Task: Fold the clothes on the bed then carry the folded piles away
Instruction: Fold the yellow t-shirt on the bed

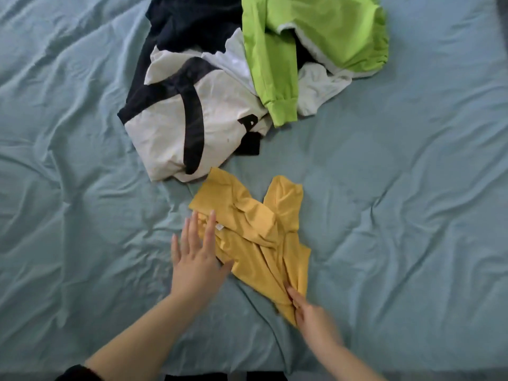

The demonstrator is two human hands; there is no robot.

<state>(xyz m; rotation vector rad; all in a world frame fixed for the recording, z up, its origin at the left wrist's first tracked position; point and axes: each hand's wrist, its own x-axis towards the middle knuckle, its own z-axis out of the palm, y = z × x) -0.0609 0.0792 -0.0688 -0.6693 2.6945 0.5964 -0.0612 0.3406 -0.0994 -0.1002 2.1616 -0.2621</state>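
Seen from above, two bare forearms reach forward over a bed covered in a wrinkled blue-green sheet (82, 160). Nearest, the right hand (310, 314) is slightly blurred; its fingertips touch the near lower corner of a yellow shirt (255, 237), apparently to grip that edge, though whether they are pinching the cloth cannot be told. To its left and a little farther out, the left hand (196, 259) lies flat, palm down, fingers (210, 226) spread and straight, over the shirt's left edge beside a small white label (219, 227). It seems placed there to pin or smooth the cloth while the other hand pulls the hem straight.

The yellow shirt lies crumpled in the middle of the bed, with a sleeve splayed out at each far corner and no neat fold made yet.

Beyond it, touching its far edge, sits an unfolded heap: a white and black top (176, 119) in front, a dark garment (189, 23) behind, and a lime green jacket (316, 42) draped over white cloth on the right. No folded pile is visible, so the task looks to be at an early stage.
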